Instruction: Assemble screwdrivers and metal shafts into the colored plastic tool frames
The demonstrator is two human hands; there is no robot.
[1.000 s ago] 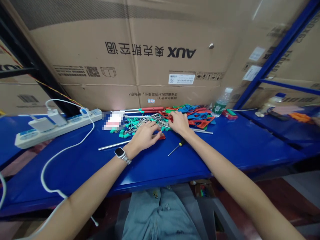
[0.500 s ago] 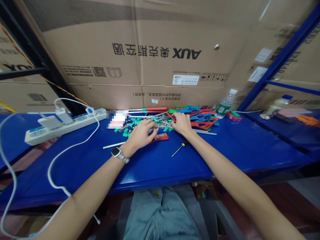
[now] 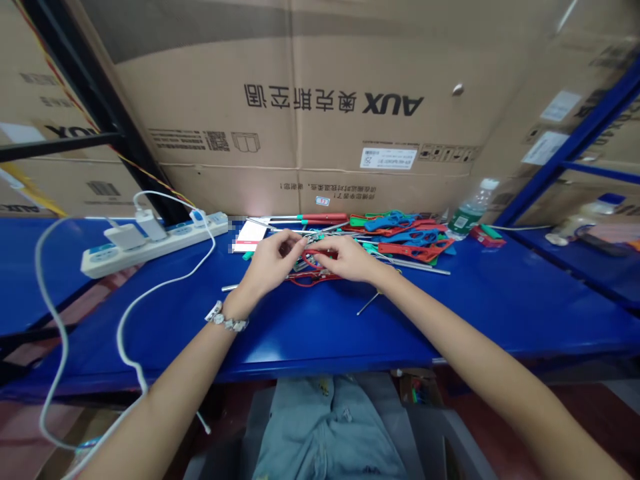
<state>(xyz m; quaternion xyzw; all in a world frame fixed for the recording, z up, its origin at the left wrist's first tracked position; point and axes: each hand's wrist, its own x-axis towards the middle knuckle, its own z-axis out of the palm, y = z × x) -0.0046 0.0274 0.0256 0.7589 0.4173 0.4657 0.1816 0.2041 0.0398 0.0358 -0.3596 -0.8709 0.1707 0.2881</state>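
Observation:
My right hand [image 3: 347, 259] is closed on a red loop-handled tool [image 3: 311, 259], in front of a heap of tools. Its exact kind is partly hidden by the fingers. Close beside it, my left hand [image 3: 273, 259] has its thumb and forefinger brought together at the tool's near end; what lies between them is too small to make out. Below the hands, a red-handled utility knife [image 3: 313, 275] lies on the blue table [image 3: 300, 333]. Red and blue plastic-handled tools [image 3: 415, 237] are piled to the right. A thin screwdriver [image 3: 369, 305] lies partly under my right wrist.
A white power strip [image 3: 155, 245] with plugs and a loose white cable [image 3: 131, 313] occupies the left. A plastic bottle [image 3: 467, 212] and a small red box [image 3: 487, 235] stand at right. Large cardboard boxes [image 3: 320, 147] rise behind. A white card [image 3: 251, 235] lies left of the heap.
My right hand has come from the heap toward my left hand, bringing the red loop-handled tool. My left hand has turned, and its fingers now meet near it. The view has shifted slightly left.

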